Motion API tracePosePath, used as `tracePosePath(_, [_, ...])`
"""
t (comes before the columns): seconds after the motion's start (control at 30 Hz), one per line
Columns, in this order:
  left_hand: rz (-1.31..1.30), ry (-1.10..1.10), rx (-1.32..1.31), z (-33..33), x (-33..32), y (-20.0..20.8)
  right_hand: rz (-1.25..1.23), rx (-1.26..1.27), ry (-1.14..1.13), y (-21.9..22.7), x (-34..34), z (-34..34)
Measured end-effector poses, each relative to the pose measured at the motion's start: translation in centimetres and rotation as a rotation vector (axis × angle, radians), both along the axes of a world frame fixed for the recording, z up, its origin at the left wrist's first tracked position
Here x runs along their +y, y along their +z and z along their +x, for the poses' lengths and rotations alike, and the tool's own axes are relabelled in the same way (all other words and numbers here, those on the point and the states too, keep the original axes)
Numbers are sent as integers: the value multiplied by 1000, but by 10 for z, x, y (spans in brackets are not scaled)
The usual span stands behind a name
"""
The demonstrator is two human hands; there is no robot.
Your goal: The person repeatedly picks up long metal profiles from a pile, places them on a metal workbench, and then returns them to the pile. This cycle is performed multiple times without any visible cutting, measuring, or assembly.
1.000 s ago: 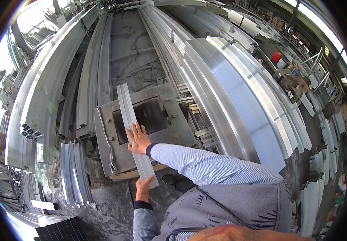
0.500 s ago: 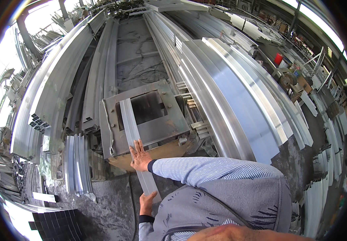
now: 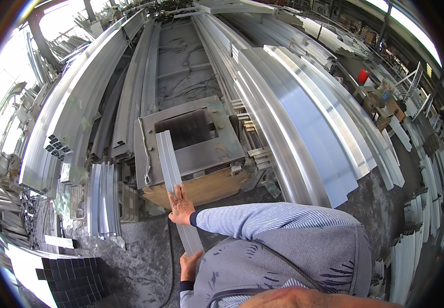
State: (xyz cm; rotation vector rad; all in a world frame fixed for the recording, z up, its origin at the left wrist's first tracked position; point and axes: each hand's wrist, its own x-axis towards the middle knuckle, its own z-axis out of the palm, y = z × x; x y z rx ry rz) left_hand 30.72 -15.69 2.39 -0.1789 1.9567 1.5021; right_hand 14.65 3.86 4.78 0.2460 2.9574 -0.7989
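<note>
A long, narrow silver aluminium profile with a lengthwise ridge slants from my body to a grey metal machine bench. Its far end lies over the left part of the bench's dark rectangular opening. Partway along the profile, just in front of the bench's near edge, my right hand holds it from above, fingers pointing away from me. Close to my vest, my left hand is closed on the near end, its thumb on the upper face. Fingers underneath are hidden.
Long aluminium profiles are stacked to the right, with bundled square tubes to the left. Shorter profiles stand left of the bench. Black-ended pieces lie at the lower left. A dark cable crosses the floor.
The profile has come slightly toward me, with both hands still on it. More of the bench's near side shows, and the whole view has shifted a little.
</note>
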Motion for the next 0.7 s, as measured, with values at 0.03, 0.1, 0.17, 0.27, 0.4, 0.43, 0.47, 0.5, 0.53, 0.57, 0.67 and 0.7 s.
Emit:
tracePosePath(0.03, [77, 18, -30, 0, 1, 1, -51, 35, -13, 0, 0, -2])
tracePosePath(0.1, [95, 40, -39, -7, 3, 1, -142, 71, -33, -1, 2, -9])
tracePosePath(0.17, [117, 34, -37, -21, 6, 0, -198, 154, -67, -2, 10, -24])
tracePosePath(0.27, [243, 31, -119, -50, 12, 6, -250, 267, -103, -6, 28, -58])
tracePosePath(0.4, [647, 153, -429, -92, 37, 26, -449, 398, -126, -16, 62, -112])
tracePosePath(0.43, [790, 143, -453, -100, 48, 30, -529, 420, -147, -20, 70, -125])
tracePosePath(0.47, [952, 144, -493, -110, 56, 33, -674, 433, -160, -24, 79, -138])
tracePosePath(0.5, [961, 109, -491, -124, 68, 33, -813, 470, -167, -28, 88, -151])
tracePosePath(0.53, [884, 92, -415, -140, 75, 33, -959, 476, -195, -31, 98, -162])
tracePosePath(0.57, [825, 123, -403, -155, 84, 31, -1060, 477, -221, -34, 108, -176])
tracePosePath(0.67, [300, 1, -131, -234, 121, 29, -1299, 375, -381, -34, 138, -225])
tracePosePath(0.7, [139, -43, 69, -254, 132, 33, -846, 508, -370, -30, 145, -247])
